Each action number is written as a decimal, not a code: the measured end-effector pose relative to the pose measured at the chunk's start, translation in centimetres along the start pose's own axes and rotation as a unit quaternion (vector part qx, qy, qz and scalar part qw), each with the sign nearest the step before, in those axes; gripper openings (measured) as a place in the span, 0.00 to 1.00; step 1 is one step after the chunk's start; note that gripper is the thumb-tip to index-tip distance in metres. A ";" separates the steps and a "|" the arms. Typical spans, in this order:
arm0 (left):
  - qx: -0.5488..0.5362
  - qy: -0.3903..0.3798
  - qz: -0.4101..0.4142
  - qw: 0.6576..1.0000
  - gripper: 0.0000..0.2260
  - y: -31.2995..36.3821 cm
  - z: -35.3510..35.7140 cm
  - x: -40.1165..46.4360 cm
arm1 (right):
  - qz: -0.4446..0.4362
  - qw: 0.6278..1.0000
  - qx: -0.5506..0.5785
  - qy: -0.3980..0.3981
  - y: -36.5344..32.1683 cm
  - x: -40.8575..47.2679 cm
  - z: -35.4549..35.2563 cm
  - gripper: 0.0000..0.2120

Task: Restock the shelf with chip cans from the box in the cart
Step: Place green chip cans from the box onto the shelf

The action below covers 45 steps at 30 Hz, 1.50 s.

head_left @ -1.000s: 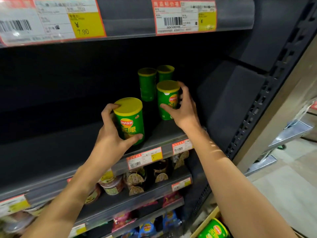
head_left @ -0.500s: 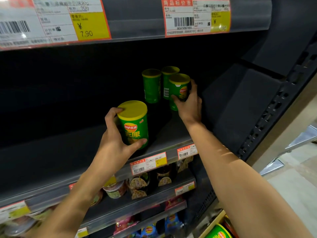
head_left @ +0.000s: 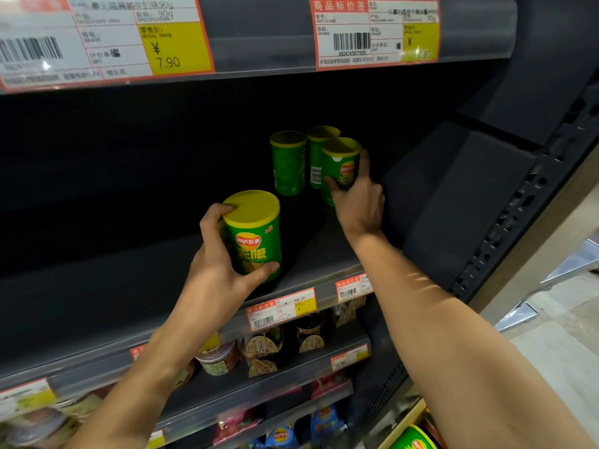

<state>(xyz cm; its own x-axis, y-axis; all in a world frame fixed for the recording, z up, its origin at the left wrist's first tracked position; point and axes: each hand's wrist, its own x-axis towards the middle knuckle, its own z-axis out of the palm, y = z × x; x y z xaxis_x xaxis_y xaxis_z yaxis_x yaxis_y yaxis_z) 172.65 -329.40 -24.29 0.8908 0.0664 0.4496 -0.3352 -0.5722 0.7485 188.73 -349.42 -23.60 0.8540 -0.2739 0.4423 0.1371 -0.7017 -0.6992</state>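
Since a moment ago your right hand has carried its can farther back on the shelf, while your left has barely shifted. On the left, your left hand wraps its chip can near the front edge of the shelf, thumb under the label and fingers curled behind, probably waiting for a slot. Farther right and deeper, two cans already stand upright at the back. Your right hand grips the third can just beside them, thumb across its front, likely to close the row. More cans show low right in the box.
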 end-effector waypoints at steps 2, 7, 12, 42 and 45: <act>0.004 0.002 0.002 1.000 0.41 0.1 0.0 -0.1 | -0.004 1.000 -0.015 -0.005 0.0 0.0 -0.2 0.41; 0.000 -0.002 0.007 1.000 0.41 0.1 -0.1 -0.1 | -0.012 0.998 -0.057 -0.015 0.0 0.2 -0.4 0.41; -0.002 -0.003 0.005 1.000 0.41 0.1 0.0 0.0 | -0.004 0.998 -0.052 -0.025 0.0 0.1 -0.5 0.43; 0.087 -0.087 -0.001 0.992 0.35 1.3 1.6 4.9 | -0.327 0.935 -0.074 0.115 7.3 -10.1 -2.4 0.21; 0.106 -0.093 0.011 0.990 0.35 0.8 2.5 6.9 | -0.324 0.935 -0.083 0.115 7.5 -10.1 -2.3 0.23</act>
<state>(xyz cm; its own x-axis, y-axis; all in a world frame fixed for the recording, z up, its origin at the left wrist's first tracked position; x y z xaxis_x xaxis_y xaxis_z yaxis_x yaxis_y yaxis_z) 179.25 -331.41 -21.82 0.9320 -0.0888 0.3514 -0.3004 -0.7318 0.6118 179.93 -353.42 -31.99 0.4853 0.1245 0.8654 0.4927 -0.8567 -0.1530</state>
